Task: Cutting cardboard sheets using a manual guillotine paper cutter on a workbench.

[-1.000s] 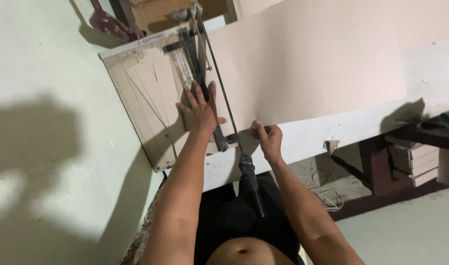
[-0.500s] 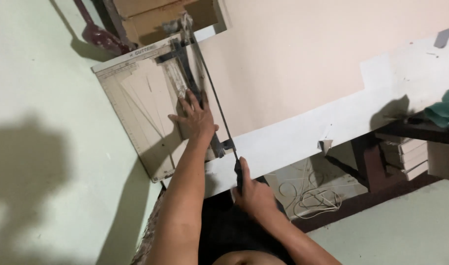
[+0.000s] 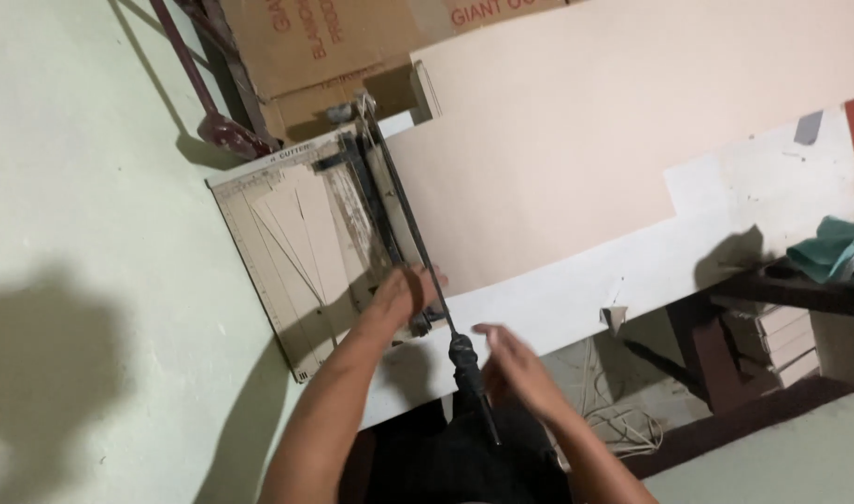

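Observation:
A beige guillotine paper cutter [image 3: 278, 243] lies on a white table [image 3: 632, 271]. Its black blade arm [image 3: 408, 224] is down, and the black handle [image 3: 464, 355] sticks out past the near table edge. A large pale peach sheet [image 3: 586, 140] runs from under the blade arm across the table to the right. My left hand [image 3: 404, 294] rests on the near end of the cutter beside the blade arm, fingers bent and holding nothing. My right hand [image 3: 516, 364] hovers open just right of the handle, not touching it.
Brown cardboard boxes [image 3: 324, 47] stand behind the cutter, with a dark red metal tool [image 3: 231, 131] leaning at their left. A teal cloth [image 3: 833, 247] lies on a dark wooden frame at the right. Loose cables [image 3: 614, 420] lie on the floor under the table.
Half a second ago my right hand gripped the cutter handle; now it has let go and opened beside it. My left hand stayed on the cutter, fingers more curled.

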